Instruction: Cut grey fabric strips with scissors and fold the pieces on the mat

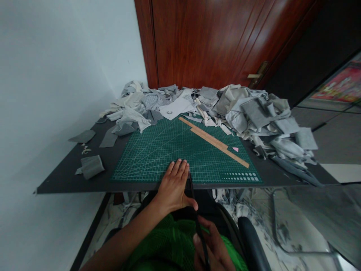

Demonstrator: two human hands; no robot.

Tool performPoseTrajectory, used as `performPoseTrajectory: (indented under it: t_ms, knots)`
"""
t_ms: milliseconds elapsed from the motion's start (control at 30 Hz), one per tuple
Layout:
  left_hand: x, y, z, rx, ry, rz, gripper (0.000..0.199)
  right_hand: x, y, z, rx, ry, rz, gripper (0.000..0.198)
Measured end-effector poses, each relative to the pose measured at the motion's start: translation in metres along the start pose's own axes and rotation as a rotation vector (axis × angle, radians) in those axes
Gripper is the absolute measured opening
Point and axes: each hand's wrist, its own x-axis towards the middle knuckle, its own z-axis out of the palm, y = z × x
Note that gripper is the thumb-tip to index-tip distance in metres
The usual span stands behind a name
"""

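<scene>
While its far end reaches the near edge of the mat, one long dark strip point(197, 228) — what it is exactly, I cannot tell — runs back toward the person's lap, at about 6 o'clock, taking the mat's centre as the clock's. Two hands attend it. The right hand point(213, 242), off the mat towards 5 o'clock, has its fingers curled around the strip. The left hand point(175, 184), between 6 and 7, lies palm down across the mat's edge, four fingers extended and the thumb held out close beside the strip.

Under those fingers is one green cutting mat point(158, 150), gridded in white. Two wooden rulers point(216, 142) lie on it side by side, slanting from 12 towards 4 o'clock, and one small pink piece point(235, 149) sits near them at 3.

Beyond, cloth scraps point(234, 107) bank up from 10 round to 3 — too tangled to count — with one white piece point(176, 108) bearing one dark crescent near 12. At least two grey pieces point(91, 166) lie apart on the dark table point(64, 173), around 9. One brown door point(197, 41) stands at 12, its one handle point(255, 76) between 1 and 2.
</scene>
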Motion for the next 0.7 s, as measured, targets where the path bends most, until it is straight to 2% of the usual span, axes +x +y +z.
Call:
performPoseTrajectory:
  t_ms: [200, 433, 700]
  knots:
    - [0.0003, -0.0001, -0.0001, -0.022, 0.002, -0.003, 0.136, 0.0013, 0.0013, -0.0045, 0.015, -0.053, 0.028, 0.081]
    - [0.0000, 0.0008, 0.0003, -0.012, 0.012, -0.002, 0.135, 0.0002, 0.0036, -0.0014, -0.048, 0.008, -0.008, 0.084]
    - [-0.0004, 0.0006, 0.0030, -0.003, 0.036, -0.002, 0.135, 0.0024, 0.0054, -0.0049, 0.018, -0.031, 0.003, 0.080]
